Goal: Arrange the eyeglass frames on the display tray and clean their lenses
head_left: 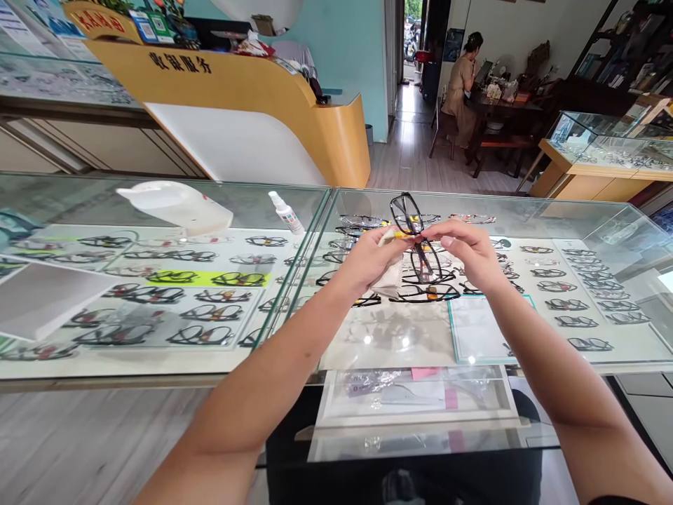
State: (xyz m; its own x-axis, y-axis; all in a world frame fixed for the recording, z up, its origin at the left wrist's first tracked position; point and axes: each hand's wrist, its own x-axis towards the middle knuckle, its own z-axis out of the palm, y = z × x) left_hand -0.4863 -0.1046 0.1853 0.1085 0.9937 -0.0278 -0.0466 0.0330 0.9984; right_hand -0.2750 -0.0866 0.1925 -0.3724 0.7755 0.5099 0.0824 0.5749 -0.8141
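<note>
A pair of black-framed eyeglasses point(426, 262) is held up on end over the glass display counter point(368, 344), one lens above the other. My left hand point(371, 258) is closed around a pale cloth point(388, 279) and pinches the glasses near their middle. From the other side, the fingertips of my right hand point(470, 249) grip the frame close to the bridge. Several more eyeglasses point(425, 293) lie beneath and behind my hands; my hands hide some of them.
A white spray bottle point(287, 212) and a white plastic container point(176, 205) stand on the counter to the left. A teal-edged tray point(488, 326) lies near my right forearm. Below is an open drawer point(415, 400). Beyond, a person point(460, 91) sits at a dark table.
</note>
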